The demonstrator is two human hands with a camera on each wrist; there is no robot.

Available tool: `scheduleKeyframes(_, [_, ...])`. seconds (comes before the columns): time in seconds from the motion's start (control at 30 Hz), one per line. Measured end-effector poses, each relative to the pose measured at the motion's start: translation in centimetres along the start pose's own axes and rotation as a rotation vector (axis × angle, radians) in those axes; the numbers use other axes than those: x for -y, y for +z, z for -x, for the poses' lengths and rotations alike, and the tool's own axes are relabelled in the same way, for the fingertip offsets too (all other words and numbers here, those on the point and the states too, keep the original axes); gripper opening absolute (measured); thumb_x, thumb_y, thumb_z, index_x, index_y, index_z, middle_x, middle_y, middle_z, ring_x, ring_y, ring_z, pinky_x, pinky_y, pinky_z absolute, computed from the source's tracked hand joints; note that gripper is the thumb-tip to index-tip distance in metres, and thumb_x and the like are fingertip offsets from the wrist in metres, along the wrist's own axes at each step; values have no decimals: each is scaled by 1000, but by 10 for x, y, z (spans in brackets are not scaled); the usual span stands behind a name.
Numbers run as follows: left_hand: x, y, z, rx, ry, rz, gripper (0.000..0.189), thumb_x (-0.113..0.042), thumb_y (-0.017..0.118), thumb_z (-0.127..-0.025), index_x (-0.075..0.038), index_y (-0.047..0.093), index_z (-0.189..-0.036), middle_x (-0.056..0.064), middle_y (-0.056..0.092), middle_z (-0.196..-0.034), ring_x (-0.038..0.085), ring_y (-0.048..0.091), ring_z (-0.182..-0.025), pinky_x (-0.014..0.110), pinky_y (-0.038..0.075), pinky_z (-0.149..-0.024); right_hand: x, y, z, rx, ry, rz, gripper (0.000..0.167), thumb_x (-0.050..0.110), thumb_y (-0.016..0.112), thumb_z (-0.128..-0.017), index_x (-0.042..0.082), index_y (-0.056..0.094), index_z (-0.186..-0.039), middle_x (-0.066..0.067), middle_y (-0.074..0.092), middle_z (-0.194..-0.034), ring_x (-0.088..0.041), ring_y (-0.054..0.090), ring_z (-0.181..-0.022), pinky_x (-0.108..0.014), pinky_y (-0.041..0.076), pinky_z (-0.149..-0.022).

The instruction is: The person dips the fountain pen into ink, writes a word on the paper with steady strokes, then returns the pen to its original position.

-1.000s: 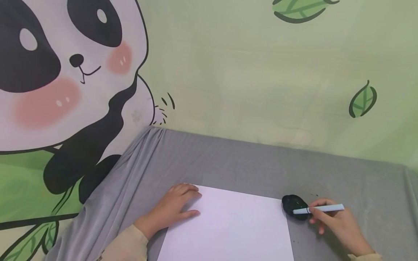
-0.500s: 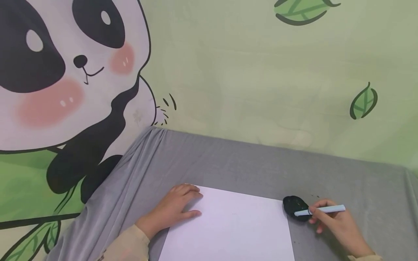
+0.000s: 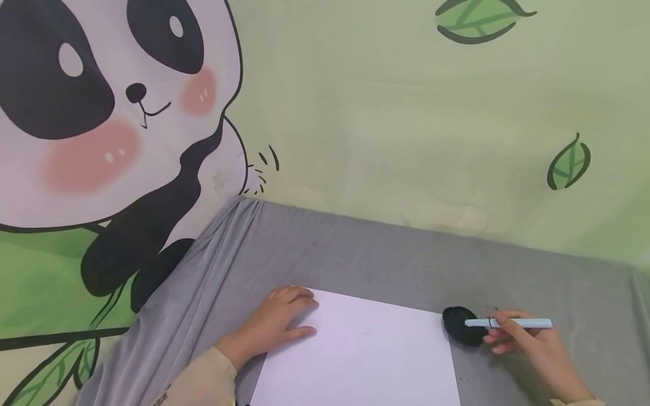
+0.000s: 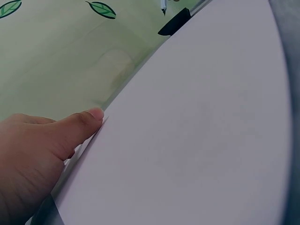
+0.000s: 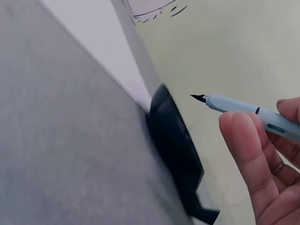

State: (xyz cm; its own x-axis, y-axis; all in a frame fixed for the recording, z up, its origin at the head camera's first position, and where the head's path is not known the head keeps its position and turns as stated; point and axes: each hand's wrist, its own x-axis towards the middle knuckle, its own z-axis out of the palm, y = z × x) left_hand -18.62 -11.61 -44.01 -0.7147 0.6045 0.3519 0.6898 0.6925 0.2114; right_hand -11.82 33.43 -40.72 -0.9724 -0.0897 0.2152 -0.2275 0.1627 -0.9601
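Note:
In the head view my left hand [image 3: 276, 318] rests at the upper left corner of a white sheet of paper [image 3: 365, 355], fingers spread loosely over its edge. The left wrist view shows the thumb [image 4: 82, 124] at the paper's border. My right hand [image 3: 533, 344] pinches a light blue fountain pen [image 3: 528, 323] between thumb and fingers. Its dark nib [image 5: 198, 98] points left, apart from a black, shallow dish-like object [image 5: 173, 145] in the right wrist view. From the head, this black object [image 3: 457, 327] sits at the paper's upper right corner, partly behind the pen.
Grey cloth [image 3: 355, 248] covers the table. A few dark specks [image 3: 491, 308] dot it near the black object. Behind rises a pale green wall hanging [image 3: 381, 113] printed with leaves and a large panda [image 3: 101, 141].
The right hand has shifted slightly right with the pen, and the pen now lies flatter across the view. The left hand keeps its place on the paper. The head view has turned slightly.

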Motion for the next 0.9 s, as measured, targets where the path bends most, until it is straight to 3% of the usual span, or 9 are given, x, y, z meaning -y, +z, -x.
scheduleKeyframes(0.2, [0, -1, -2, 8, -9, 7, 44, -40, 72, -82, -14, 65, -116, 4, 62, -122, 24, 56, -117, 44, 43, -101, 15, 3, 0, 23, 49, -14, 24, 0, 48, -98, 12, 68, -101, -3, 75, -84, -14, 73, -75, -33, 59, -60])
scheduleKeyframes(0.43, [0, -2, -3, 13, -13, 6, 45, -41, 72, -82, -13, 65, -117, 4, 62, -122, 25, 56, -118, 44, 43, -102, 30, 9, -4, 45, 31, -25, 22, -4, 48, -96, 9, 65, -101, 0, 72, -83, -14, 71, -74, -29, 58, -60])
scheduleKeyframes(0.67, [0, -1, -2, 16, -20, 20, 44, -40, 72, -83, -13, 65, -117, 4, 61, -123, 25, 55, -118, 45, 42, -102, 38, 16, -9, 97, -27, -165, 27, -9, 42, -97, 8, 62, -99, 1, 68, -82, -11, 68, -73, -25, 57, -61])
scheduleKeyframes(0.9, [-1, -2, -1, 26, -21, 34, 44, -39, 71, -83, -13, 65, -117, 5, 61, -124, 25, 55, -120, 47, 40, -105, 48, 26, -13, 142, -10, -232, 28, -6, 38, -99, 10, 60, -99, 1, 70, -82, -12, 70, -75, -25, 57, -61])
